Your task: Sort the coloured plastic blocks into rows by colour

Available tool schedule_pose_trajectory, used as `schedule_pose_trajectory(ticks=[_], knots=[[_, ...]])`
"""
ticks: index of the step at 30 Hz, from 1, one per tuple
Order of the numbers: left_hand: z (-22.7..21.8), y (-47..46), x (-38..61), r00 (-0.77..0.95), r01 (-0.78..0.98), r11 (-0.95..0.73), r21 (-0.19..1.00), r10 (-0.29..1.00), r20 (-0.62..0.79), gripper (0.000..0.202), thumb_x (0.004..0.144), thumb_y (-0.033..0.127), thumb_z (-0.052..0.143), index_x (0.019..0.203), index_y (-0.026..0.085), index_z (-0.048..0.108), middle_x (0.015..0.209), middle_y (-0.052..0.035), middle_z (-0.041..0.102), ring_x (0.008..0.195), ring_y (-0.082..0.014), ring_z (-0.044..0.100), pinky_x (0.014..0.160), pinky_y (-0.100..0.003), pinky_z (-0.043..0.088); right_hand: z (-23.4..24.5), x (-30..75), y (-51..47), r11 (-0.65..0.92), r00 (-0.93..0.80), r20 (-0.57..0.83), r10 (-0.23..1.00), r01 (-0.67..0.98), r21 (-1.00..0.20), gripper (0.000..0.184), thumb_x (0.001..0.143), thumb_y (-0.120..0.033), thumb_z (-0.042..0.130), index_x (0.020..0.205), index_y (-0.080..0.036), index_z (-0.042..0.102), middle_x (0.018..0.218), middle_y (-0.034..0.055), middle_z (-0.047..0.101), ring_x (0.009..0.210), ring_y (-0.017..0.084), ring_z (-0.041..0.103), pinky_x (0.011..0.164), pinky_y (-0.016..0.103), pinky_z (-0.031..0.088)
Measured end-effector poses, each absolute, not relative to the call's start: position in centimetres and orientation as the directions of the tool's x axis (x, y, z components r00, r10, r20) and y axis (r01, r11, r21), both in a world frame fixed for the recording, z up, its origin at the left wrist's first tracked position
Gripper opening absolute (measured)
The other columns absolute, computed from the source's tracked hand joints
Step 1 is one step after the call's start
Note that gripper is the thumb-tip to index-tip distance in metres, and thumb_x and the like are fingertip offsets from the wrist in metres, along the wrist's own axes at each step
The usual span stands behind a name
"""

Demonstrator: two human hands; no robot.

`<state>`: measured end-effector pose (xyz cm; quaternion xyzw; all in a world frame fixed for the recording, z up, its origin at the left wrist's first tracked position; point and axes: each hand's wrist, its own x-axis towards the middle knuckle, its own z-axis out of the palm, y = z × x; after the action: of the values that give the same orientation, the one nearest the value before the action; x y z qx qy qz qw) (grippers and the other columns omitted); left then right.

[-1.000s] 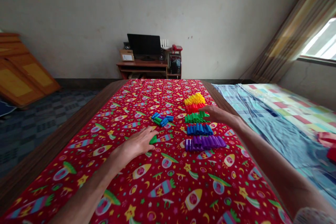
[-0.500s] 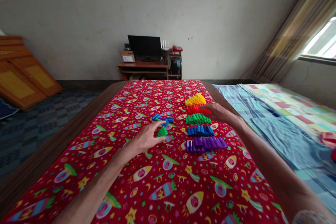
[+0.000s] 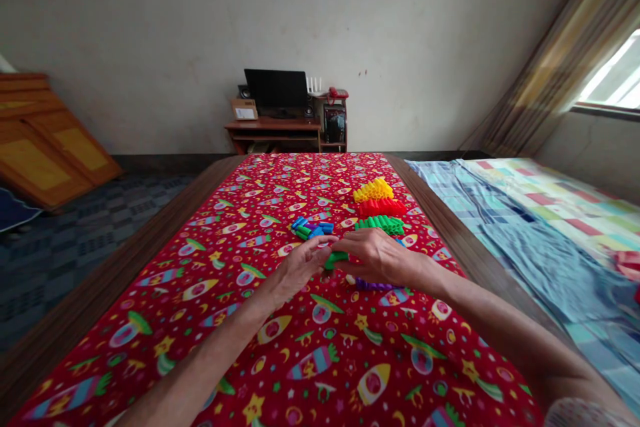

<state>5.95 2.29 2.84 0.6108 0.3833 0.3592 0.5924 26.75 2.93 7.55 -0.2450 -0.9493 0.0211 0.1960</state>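
Observation:
My left hand [image 3: 303, 265] and my right hand [image 3: 383, 258] meet over the red patterned cloth [image 3: 320, 313]. Between their fingertips is a green plastic tube [image 3: 337, 257], and the fingers of both hands close on it. Just beyond my left hand lies a small loose pile of blue tubes [image 3: 325, 227] with a green tube [image 3: 303, 233] among them. To the right, tubes are lined up by colour: a yellow row [image 3: 373, 191], a red row [image 3: 383, 207] and a green row [image 3: 381, 223]. My right hand hides most of the blue row and part of the purple row [image 3: 375, 285].
The cloth covers a long table with a dark wooden edge [image 3: 440, 217]. On the right is a bed with a checked cover [image 3: 540, 200]. A desk [image 3: 273, 125] with a monitor [image 3: 276, 91] stands against the far wall, and a wooden cabinet [image 3: 50, 140] at the left.
My right hand has left the red row and come nearer and to the left, meeting my left hand. My left hand has moved slightly right from the loose pile, bringing green with it.

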Motion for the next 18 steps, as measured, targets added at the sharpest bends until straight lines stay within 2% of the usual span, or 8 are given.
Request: schedule_pose_trajectory(ticks=[4, 7, 10, 12, 13, 16, 18], knots=[[2.4, 2.3, 6.0, 0.467, 0.073, -0.121, 0.990, 0.881, 0.073, 0.046, 0.076, 0.054, 0.071, 0.100, 0.016, 0.068, 0.085, -0.0034, 0.068, 0.073, -0.0164, 0.062, 0.068, -0.027, 0.050, 6.9, 27.8, 2.4, 0.798, -0.704, 0.385, 0.597, 0.570, -0.195, 0.023, 0.099, -0.031, 0.048, 0.099, -0.015, 0.064, 0.083, 0.0062, 0.065, 0.068, 0.013, 0.057, 0.061, 0.024, 0.039], [2.1, 2.2, 6.3, 0.442, 0.138, -0.158, 0.978, 0.893, 0.082, 0.035, 0.080, 0.047, 0.069, 0.095, 0.015, 0.068, 0.077, -0.0012, 0.066, 0.068, -0.0141, 0.058, 0.064, -0.024, 0.047, 6.2, 28.2, 1.7, 0.779, -0.684, 0.404, 0.608, 0.612, -0.136, 0.024, 0.096, -0.033, 0.052, 0.109, -0.015, 0.063, 0.083, 0.0066, 0.063, 0.068, 0.014, 0.058, 0.060, 0.025, 0.042], [1.8, 2.1, 6.4, 0.456, 0.158, -0.182, 0.970, 0.885, 0.092, 0.034, 0.083, 0.046, 0.065, 0.094, 0.014, 0.068, 0.074, -0.0001, 0.063, 0.063, -0.0123, 0.055, 0.058, -0.022, 0.043, 5.9, 28.3, 1.1, 0.817, -0.727, 0.425, 0.539, 0.574, -0.054, 0.048, 0.091, -0.033, 0.061, 0.134, -0.017, 0.049, 0.110, 0.0142, 0.064, 0.093, 0.022, 0.062, 0.072, 0.031, 0.051], [1.4, 2.1, 6.4, 0.474, 0.128, -0.164, 0.978, 0.877, 0.085, 0.036, 0.083, 0.048, 0.064, 0.099, 0.015, 0.066, 0.077, 0.0002, 0.063, 0.065, -0.0125, 0.056, 0.058, -0.022, 0.043, 5.8, 28.1, 0.7, 0.869, -0.796, 0.395, 0.459, 0.494, -0.014, 0.054, 0.090, -0.029, 0.062, 0.139, -0.017, 0.044, 0.130, 0.0175, 0.057, 0.112, 0.026, 0.058, 0.086, 0.038, 0.052], [1.2, 2.2, 6.4, 0.475, 0.111, -0.147, 0.983, 0.876, 0.078, 0.038, 0.083, 0.049, 0.065, 0.101, 0.016, 0.064, 0.076, 0.0008, 0.063, 0.065, -0.0126, 0.056, 0.058, -0.021, 0.043, 5.8, 28.0, 0.6, 0.888, -0.823, 0.372, 0.430, 0.460, -0.007, 0.053, 0.090, -0.027, 0.062, 0.139, -0.016, 0.045, 0.133, 0.0181, 0.055, 0.116, 0.027, 0.057, 0.090, 0.040, 0.052], [0.9, 2.2, 6.6, 0.463, 0.079, -0.097, 0.992, 0.885, 0.050, 0.042, 0.080, 0.051, 0.068, 0.104, 0.019, 0.058, 0.070, 0.0038, 0.061, 0.059, -0.0115, 0.056, 0.055, -0.020, 0.042, 6.1, 27.9, 0.5, 0.903, -0.849, 0.321, 0.420, 0.425, -0.057, 0.045, 0.090, -0.025, 0.062, 0.131, -0.011, 0.052, 0.124, 0.0183, 0.062, 0.109, 0.025, 0.062, 0.089, 0.039, 0.053], [0.9, 2.1, 6.7, 0.453, 0.065, -0.092, 0.994, 0.890, 0.053, 0.042, 0.082, 0.054, 0.064, 0.105, 0.020, 0.055, 0.070, 0.0035, 0.062, 0.056, -0.0116, 0.056, 0.053, -0.021, 0.042, 6.6, 28.4, 0.9, 0.891, -0.827, 0.336, 0.450, 0.439, -0.113, 0.040, 0.090, -0.024, 0.062, 0.127, -0.011, 0.057, 0.117, 0.0168, 0.067, 0.104, 0.024, 0.065, 0.087, 0.037, 0.055]])
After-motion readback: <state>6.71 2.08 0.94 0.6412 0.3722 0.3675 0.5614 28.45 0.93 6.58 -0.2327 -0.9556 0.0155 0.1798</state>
